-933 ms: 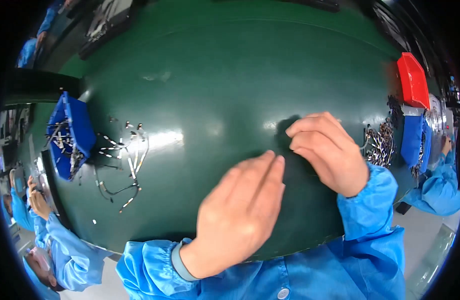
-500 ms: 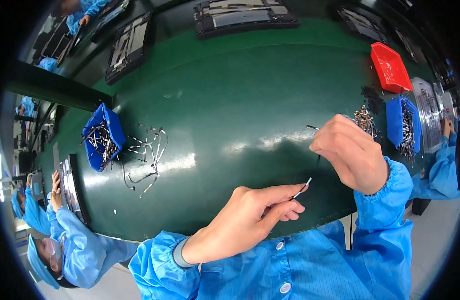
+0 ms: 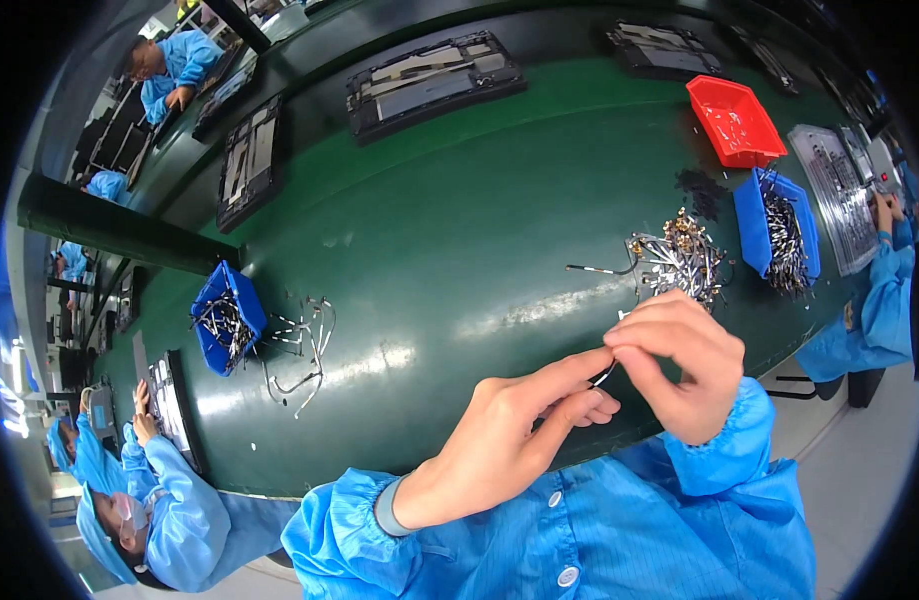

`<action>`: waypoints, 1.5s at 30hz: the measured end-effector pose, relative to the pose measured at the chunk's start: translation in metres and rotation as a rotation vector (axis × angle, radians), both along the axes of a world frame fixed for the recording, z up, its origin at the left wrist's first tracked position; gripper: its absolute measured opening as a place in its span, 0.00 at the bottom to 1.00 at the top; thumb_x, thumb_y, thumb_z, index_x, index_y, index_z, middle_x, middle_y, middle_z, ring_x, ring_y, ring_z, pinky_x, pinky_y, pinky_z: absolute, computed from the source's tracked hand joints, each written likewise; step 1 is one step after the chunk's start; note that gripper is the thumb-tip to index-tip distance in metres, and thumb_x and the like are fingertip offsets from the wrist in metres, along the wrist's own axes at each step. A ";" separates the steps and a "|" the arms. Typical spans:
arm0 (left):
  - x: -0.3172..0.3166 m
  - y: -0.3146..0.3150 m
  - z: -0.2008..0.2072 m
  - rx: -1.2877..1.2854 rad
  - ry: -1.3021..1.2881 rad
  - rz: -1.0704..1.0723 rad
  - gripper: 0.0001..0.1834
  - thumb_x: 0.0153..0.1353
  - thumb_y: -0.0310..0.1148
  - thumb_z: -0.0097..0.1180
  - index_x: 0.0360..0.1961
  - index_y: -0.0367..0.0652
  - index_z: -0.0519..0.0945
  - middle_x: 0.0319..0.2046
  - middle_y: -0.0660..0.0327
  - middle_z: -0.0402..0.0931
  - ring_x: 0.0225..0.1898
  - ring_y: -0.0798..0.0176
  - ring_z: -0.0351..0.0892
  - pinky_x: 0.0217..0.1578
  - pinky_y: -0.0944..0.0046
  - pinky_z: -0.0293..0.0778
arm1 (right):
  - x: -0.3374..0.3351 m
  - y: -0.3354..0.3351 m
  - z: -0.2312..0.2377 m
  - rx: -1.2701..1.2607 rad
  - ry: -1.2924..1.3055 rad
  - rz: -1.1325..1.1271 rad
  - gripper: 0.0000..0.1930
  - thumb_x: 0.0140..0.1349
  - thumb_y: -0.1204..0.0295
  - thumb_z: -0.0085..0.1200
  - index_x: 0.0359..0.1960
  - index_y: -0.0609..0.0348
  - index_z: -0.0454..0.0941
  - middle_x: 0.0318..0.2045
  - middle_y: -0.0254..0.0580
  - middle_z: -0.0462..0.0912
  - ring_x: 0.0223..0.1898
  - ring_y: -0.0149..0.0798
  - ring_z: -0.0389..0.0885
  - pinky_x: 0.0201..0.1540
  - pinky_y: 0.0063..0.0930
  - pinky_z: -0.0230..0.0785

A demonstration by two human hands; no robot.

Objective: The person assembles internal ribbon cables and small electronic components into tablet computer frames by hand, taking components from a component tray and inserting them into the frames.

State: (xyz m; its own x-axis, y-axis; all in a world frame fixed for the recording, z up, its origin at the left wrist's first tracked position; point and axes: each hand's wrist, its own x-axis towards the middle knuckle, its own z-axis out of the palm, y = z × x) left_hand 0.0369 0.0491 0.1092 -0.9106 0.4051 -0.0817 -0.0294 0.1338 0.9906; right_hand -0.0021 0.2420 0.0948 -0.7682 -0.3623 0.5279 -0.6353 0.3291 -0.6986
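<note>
My left hand [image 3: 520, 425] pinches a thin black and white cable [image 3: 605, 376] between thumb and index finger, above the table's near edge. The thumb and index finger of my right hand [image 3: 685, 360] are closed at the cable's upper end, and the fingertips of both hands meet there. Its tip is hidden by my fingers. Just beyond my right hand lies a tangled pile of similar short cables [image 3: 685, 260] with gold-coloured ends. One cable [image 3: 598, 268] sticks out of the pile to the left.
A blue bin [image 3: 243, 300] of cables stands left, with loose cables [image 3: 315, 345] beside it. On the right are another blue bin [image 3: 750, 225], a red bin [image 3: 715, 105], black bits [image 3: 702, 192] and a clear tray [image 3: 835, 200]. Flat device frames [image 3: 435, 80] line the far side. Co-workers sit nearby.
My right hand has come down and left to meet the cable in my left hand. The view has shifted, and the pile of cables shows more fully.
</note>
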 end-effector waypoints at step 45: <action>-0.285 -0.241 -0.110 -0.105 0.065 0.691 0.10 0.56 0.25 0.55 0.34 0.37 0.88 0.35 0.61 0.84 0.41 0.67 0.79 0.48 0.67 0.70 | -0.345 -0.111 -0.114 0.208 -0.226 -0.099 0.25 0.62 0.63 0.58 0.59 0.58 0.72 0.55 0.58 0.77 0.56 0.60 0.74 0.61 0.42 0.66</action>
